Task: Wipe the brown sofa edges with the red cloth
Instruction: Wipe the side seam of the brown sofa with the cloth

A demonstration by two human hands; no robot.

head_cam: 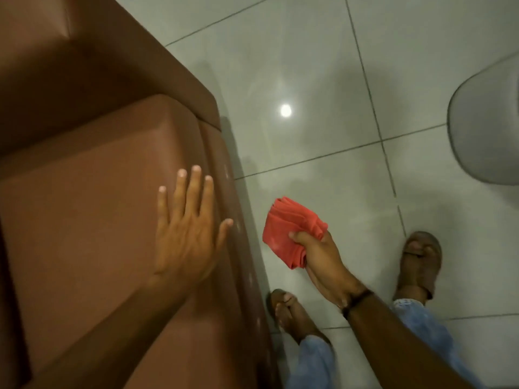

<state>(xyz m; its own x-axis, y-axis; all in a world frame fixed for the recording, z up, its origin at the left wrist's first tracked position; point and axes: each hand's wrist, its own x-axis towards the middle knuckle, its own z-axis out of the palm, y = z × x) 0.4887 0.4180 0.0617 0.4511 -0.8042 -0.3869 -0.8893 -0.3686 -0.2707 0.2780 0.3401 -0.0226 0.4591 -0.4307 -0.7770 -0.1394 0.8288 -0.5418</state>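
The brown sofa (pixel 92 169) fills the left half of the head view, its rounded front edge running down the middle. My left hand (pixel 186 228) lies flat on the seat cushion near that edge, fingers spread, holding nothing. My right hand (pixel 320 259) hangs over the floor to the right of the sofa, shut on a folded red cloth (pixel 289 228). The cloth is apart from the sofa, a short way off its edge.
Pale grey floor tiles (pixel 323 80) lie right of the sofa, with a lamp reflection. My two feet in brown sandals (pixel 421 259) stand beside the sofa base. A rounded grey object (pixel 488 124) sits at the right edge.
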